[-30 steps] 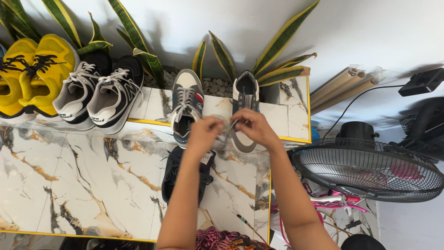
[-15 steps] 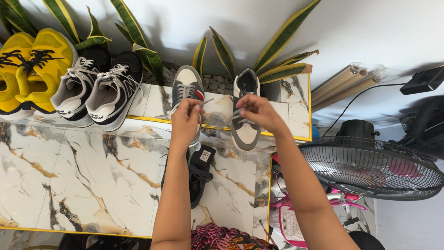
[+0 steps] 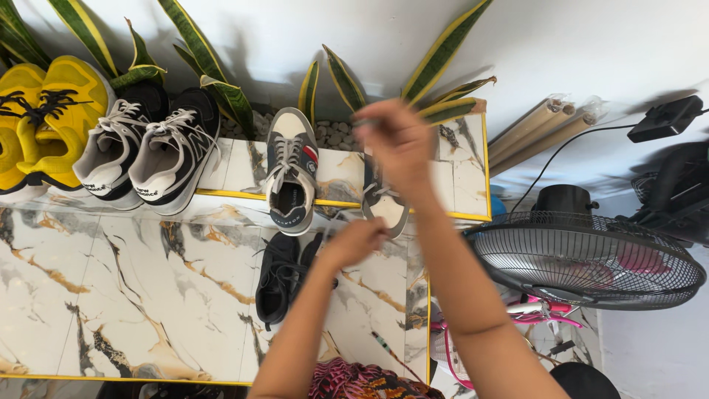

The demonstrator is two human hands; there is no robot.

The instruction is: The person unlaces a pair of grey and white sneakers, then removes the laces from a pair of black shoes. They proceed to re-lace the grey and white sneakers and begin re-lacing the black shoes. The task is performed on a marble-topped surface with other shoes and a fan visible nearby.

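- Since 0.5 s ago: right hand [image 3: 395, 140] has lifted up off the grey-and-white lace-up sneaker [image 3: 384, 207] & now hangs raised above it, blurred; left hand [image 3: 354, 242] has dropped lower, down off the grey, white & red-trimmed sneaker [image 3: 292, 177] to the front edge of the marble step.
- Right hand: fingers pinched together, clenched round sth thin — prob. a lace end, too blurred to tell for sure.
- Left hand: fingers curled shut, pinching a pale thin strand that runs up twd the right sneaker; can't tell exactly what.
- Grey-and-white sneaker: on upper white marble-pattern ledge w/ gold trim [image 3: 465, 177], toe twd camera, partly hidden behind right wrist.
- Red-trimmed mate just beside it, to its left, same ledge, apart from both hands.
- Black lace-up shoes [image 3: 279, 277]: lower white marble-pattern surface w/ gold veins [image 3: 111, 295], just beside left forearm.
- Further left on ledge: black-and-white trainers [image 3: 148, 155], then yellow trainers [image 3: 40, 122].
- Striped green-yellow snake plant leaves [image 3: 436, 59] behind the shoes.
- Black wire-cage fan [image 3: 583, 258] to the right, near right forearm.
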